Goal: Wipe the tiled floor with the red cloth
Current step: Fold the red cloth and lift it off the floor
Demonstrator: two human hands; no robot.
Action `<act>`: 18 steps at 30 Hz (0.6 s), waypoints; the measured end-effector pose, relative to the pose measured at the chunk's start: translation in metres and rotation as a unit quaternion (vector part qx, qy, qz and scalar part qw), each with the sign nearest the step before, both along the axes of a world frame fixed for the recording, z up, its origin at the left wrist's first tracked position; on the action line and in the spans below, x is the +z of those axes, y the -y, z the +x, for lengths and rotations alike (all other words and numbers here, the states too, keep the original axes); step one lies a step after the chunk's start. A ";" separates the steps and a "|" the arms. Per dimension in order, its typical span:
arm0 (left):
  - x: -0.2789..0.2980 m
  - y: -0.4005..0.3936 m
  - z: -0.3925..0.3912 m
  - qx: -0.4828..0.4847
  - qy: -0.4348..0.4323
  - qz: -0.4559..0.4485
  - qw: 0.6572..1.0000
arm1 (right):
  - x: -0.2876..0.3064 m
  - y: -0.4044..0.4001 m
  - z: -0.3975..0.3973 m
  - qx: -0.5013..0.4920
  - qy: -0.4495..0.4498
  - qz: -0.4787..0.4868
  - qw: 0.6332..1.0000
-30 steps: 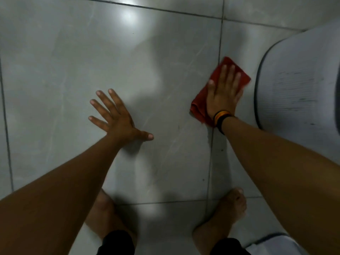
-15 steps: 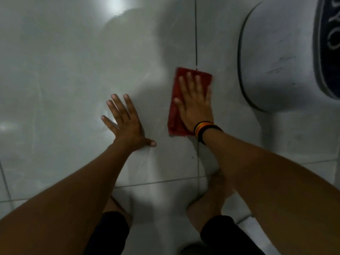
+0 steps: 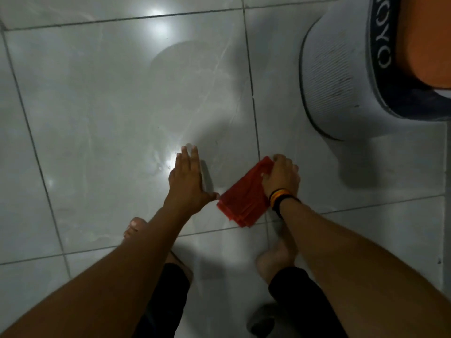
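The red cloth [image 3: 240,200], folded into layers, lies on the glossy grey tiled floor [image 3: 122,93] just left of a grout line. My right hand [image 3: 281,176] rests on the cloth's far right part with the fingers curled over its edge, gripping it; a black and orange band circles that wrist. My left hand [image 3: 186,181] is pressed flat on the tile left of the cloth, fingers together, thumb tip almost touching the cloth's near left corner.
A large white rounded appliance [image 3: 341,76] with a ribbed side, a dark band and an orange top stands on the floor at the upper right. My bare feet [image 3: 277,258] are planted just behind my hands. A white wall edge [image 3: 446,215] runs down the right.
My right hand has dragged the cloth back toward my feet and curled its fingers over it. My left hand has closed its spread fingers. The view has tilted, so the appliance shows more.
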State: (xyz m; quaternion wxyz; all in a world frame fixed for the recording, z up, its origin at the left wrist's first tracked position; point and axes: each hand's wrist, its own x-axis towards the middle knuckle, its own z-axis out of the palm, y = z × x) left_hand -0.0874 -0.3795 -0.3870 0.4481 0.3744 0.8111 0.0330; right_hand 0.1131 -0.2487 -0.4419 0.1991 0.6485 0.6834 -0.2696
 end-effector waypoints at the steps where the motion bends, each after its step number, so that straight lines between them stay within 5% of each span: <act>1: 0.002 0.002 0.001 -0.013 0.005 0.001 1.000 | 0.002 -0.007 -0.003 0.020 -0.008 -0.038 0.999; 4: 0.022 0.006 0.010 -0.028 0.019 0.002 0.999 | 0.039 -0.009 -0.012 0.017 -0.075 -0.102 0.992; 10: 0.127 -0.032 0.030 -0.065 0.062 0.106 0.990 | 0.198 0.011 -0.026 0.116 -0.265 -0.056 0.956; 14: 0.192 -0.084 0.013 -0.050 0.045 0.168 0.983 | 0.304 -0.030 -0.015 -0.044 -0.353 -0.033 0.934; 18: 0.259 -0.157 -0.011 0.046 0.166 0.052 0.984 | 0.369 -0.101 0.014 -0.251 -0.406 -0.018 0.879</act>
